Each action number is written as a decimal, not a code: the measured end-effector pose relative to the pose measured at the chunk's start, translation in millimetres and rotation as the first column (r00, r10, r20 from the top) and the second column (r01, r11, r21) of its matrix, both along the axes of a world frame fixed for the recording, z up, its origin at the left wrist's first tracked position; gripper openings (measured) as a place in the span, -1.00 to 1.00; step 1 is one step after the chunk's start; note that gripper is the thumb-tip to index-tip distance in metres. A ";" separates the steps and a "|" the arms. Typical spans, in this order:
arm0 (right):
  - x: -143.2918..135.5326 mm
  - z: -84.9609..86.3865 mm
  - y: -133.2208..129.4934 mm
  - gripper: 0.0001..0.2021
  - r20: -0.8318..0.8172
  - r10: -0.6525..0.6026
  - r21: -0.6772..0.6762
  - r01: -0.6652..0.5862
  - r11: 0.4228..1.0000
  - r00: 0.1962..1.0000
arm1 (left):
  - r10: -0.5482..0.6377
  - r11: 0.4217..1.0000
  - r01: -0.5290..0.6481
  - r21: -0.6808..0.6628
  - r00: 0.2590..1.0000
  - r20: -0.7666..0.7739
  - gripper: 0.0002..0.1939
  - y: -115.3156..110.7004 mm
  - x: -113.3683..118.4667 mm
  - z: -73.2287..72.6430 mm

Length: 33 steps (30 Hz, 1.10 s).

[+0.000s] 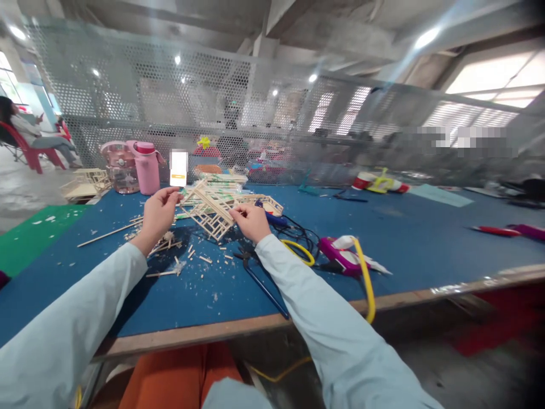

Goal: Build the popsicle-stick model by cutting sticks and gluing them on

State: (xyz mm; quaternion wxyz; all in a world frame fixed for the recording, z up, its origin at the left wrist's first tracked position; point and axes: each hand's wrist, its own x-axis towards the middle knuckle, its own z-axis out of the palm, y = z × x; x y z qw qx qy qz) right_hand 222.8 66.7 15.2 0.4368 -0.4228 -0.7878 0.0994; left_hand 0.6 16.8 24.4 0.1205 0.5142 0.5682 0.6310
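In the middle of the view, a small lattice frame of thin wooden sticks is held tilted above the table. My right hand pinches its right side between thumb and fingers. My left hand is closed in a pinch at the frame's left corner; the exact contact is too small to make out. Below lie cut stick offcuts and a heap of scraps. Blue-handled cutting pliers rest beneath my right wrist. Behind the frame are packs of wooden sticks and another stick piece.
A purple glue gun with a yellow cable lies right of my forearm. A pink bottle, a clear jug and a bright phone screen stand at the back left. A perforated metal screen borders the blue table.
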 end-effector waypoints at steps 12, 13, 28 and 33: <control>-19.4 -22.4 -6.2 -0.77 -0.268 -0.056 -0.255 -0.015 0.967 0.962 | -0.210 0.933 0.248 -0.260 0.964 0.166 -0.44 -28.8 35.3 -25.3; -21.8 -23.5 -8.8 -0.77 -0.265 -0.024 -0.291 -0.056 0.955 0.964 | -0.220 0.932 0.246 -0.265 0.967 0.126 -0.47 -28.6 33.9 -24.3; -13.3 -11.2 -21.1 -0.88 -0.418 0.107 0.145 -0.050 0.988 0.902 | -0.307 0.894 0.237 -0.380 0.942 -0.134 -0.69 -50.8 28.9 -16.8; -13.4 0.5 -39.3 -0.84 -0.111 0.086 0.614 0.000 0.789 0.990 | -0.301 0.896 0.240 -0.373 0.947 -0.115 -0.69 -54.9 35.0 -13.9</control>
